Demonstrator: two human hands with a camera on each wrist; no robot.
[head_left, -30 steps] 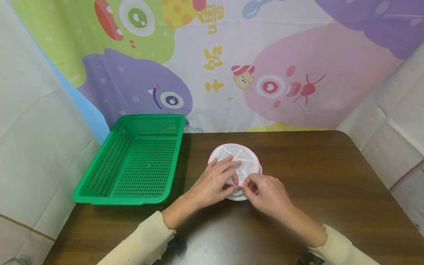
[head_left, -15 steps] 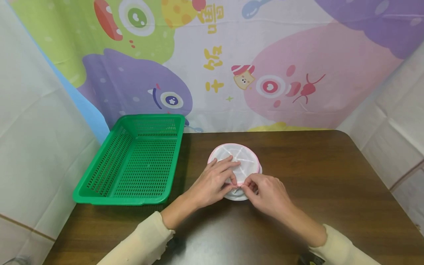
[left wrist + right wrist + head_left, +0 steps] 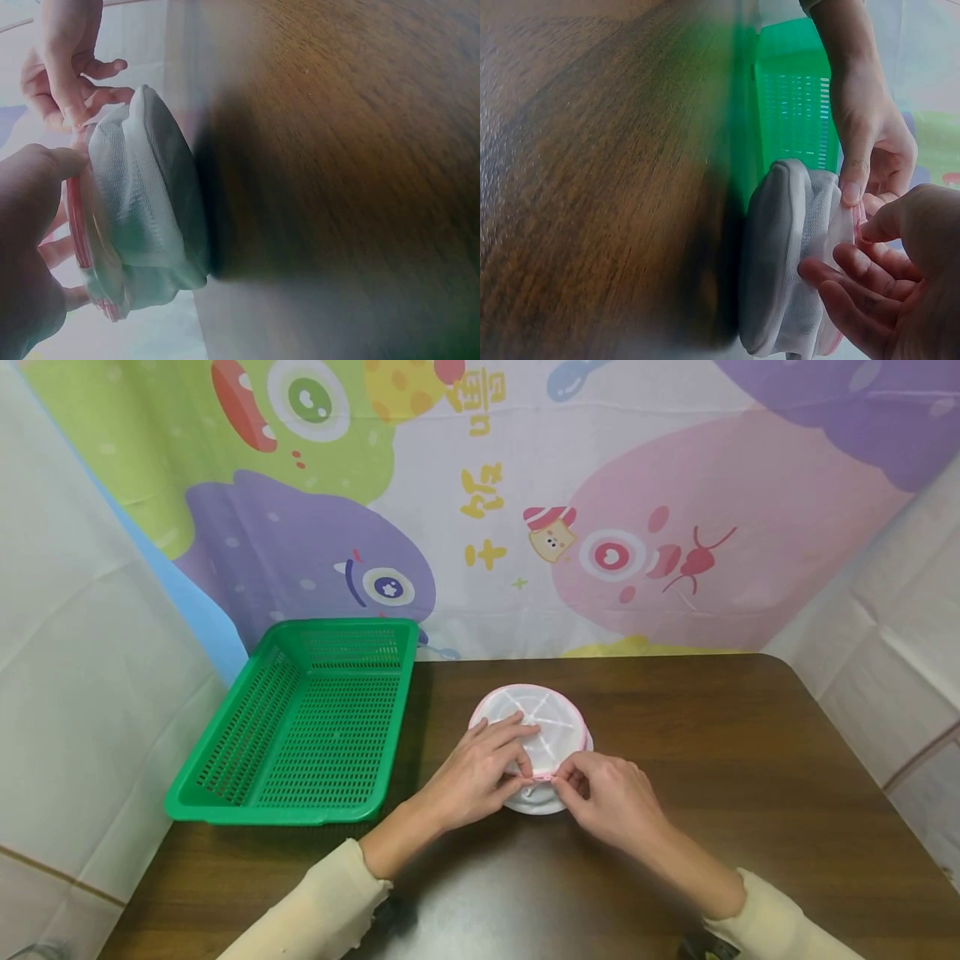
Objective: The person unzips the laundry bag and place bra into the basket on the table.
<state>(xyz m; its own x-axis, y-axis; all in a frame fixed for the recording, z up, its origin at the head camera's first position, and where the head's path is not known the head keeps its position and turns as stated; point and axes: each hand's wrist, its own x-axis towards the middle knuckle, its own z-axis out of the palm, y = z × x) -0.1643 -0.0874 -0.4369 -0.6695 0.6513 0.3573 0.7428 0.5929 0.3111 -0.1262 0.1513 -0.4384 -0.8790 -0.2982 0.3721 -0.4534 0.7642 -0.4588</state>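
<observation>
A round white mesh laundry bag point(image 3: 553, 745) with a pink zipper edge sits on the table, white strips crossing its top. My left hand point(image 3: 480, 770) pinches the near part of the pink edge between thumb and index finger; its other fingers spread over the mesh top. Just to the right, my right hand point(image 3: 617, 792) pinches the same zipper edge with thumb and forefinger. The left wrist view shows the bag's point(image 3: 146, 180) soft grey-white side and red-pink zipper band. In the right wrist view, fingertips hide whatever small part the right hand point(image 3: 911, 281) pinches.
A green perforated plastic basket point(image 3: 288, 814) stands on the table to the left, with nothing seen in it. The brown wooden table point(image 3: 720, 743) extends to the right. Behind hangs a cartoon-printed cloth point(image 3: 480, 602). A dark item point(image 3: 708, 947) shows at the bottom edge.
My right hand has shifted very slightly right along the zipper edge, and my left fingertips slightly left, so the gap between them is a little wider. The bag stays nearly in place.
</observation>
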